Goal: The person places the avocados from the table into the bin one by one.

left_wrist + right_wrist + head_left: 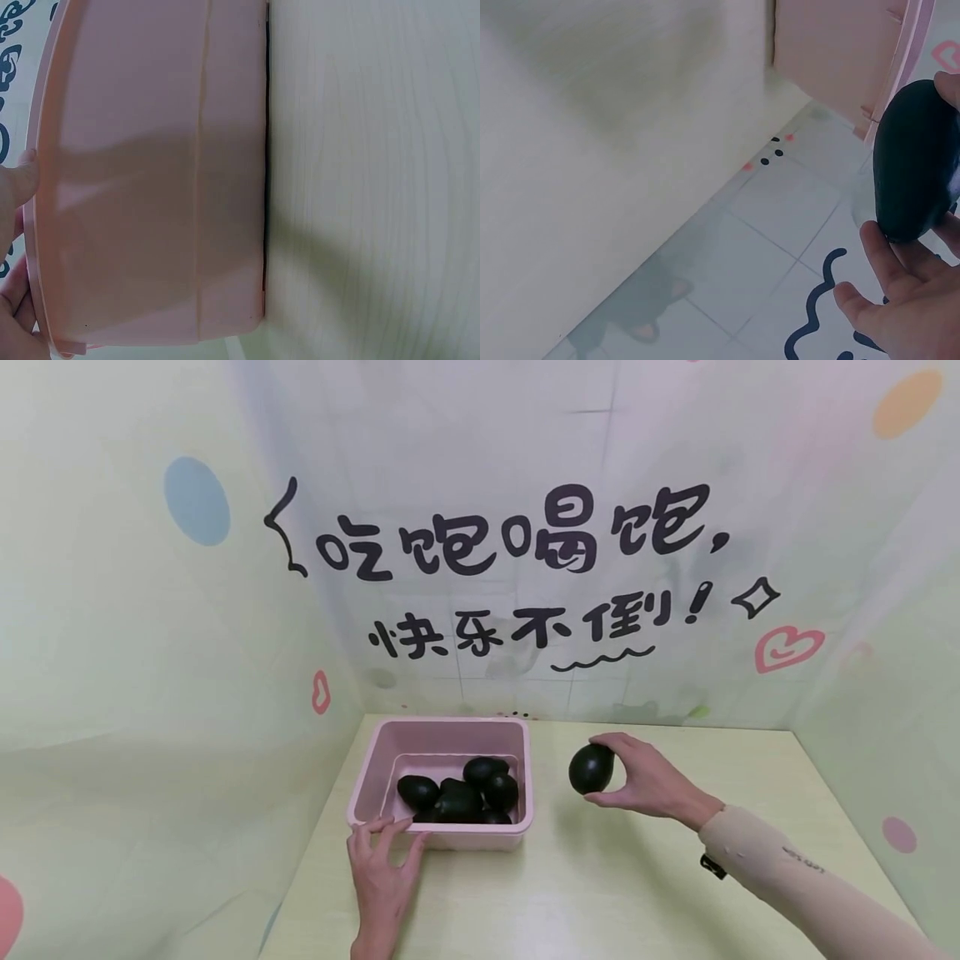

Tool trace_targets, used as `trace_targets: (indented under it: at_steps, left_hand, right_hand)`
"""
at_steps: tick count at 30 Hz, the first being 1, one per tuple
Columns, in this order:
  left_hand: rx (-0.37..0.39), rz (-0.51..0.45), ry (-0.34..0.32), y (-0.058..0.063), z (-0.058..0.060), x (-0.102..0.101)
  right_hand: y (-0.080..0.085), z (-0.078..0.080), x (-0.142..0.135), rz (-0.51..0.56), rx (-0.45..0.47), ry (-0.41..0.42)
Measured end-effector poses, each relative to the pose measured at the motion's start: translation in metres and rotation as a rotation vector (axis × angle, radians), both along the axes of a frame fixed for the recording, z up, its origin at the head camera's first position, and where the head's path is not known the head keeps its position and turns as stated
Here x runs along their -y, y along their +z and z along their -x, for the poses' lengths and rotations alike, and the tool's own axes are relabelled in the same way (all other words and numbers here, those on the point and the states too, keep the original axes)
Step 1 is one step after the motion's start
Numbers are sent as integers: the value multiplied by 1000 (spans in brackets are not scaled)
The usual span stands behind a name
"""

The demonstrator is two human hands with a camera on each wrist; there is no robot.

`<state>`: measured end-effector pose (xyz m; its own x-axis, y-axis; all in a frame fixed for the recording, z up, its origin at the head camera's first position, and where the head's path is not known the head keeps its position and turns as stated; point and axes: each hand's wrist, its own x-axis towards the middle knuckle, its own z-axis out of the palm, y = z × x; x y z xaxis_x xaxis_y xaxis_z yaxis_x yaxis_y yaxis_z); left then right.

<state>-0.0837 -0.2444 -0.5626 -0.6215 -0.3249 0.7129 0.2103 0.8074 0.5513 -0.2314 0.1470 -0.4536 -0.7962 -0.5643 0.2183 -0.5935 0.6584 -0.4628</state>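
My right hand [648,779] holds a dark green avocado [591,769] in the air, right of a pink plastic bin [480,841]. Thumb and fingers grip it at its opposite sides; in the right wrist view the avocado [913,161] looks long and smooth, with fingertips at its lower end. Several more dark avocados [459,802] lie heaped on the bin's floor, toward the front and right. At the bin's front left corner, my left hand [381,868] grips the rim, fingers over the edge. The left wrist view shows the thumb [24,178] on that rim.
The bin stands at the left back of a pale wood-grain table [637,877]. A printed cloth backdrop [480,460] with dark lettering rises behind the table, and similar sheets hang at both sides. The right arm casts a shadow on the tabletop.
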Motion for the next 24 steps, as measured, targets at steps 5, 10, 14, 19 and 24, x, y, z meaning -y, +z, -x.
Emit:
trace_targets:
  at_steps: [5,10,14,19,24]
  left_hand:
    - [-15,5,-4,-1,1,1]
    - [-1,-3,-4,-1,0,1]
    - [7,-9,-5,-1,0,-1]
    - [26,-15,0,-2,-1,-3]
    - [28,-16,3,-3,-3,-3]
  right_hand:
    - [3,0,5,-17,-4,20]
    - [6,0,10,-29,-12,44]
    - [9,-2,13,-31,-28,71]
    - [12,-4,17,-29,-53,97]
    - [13,-6,20,-31,-66,125]
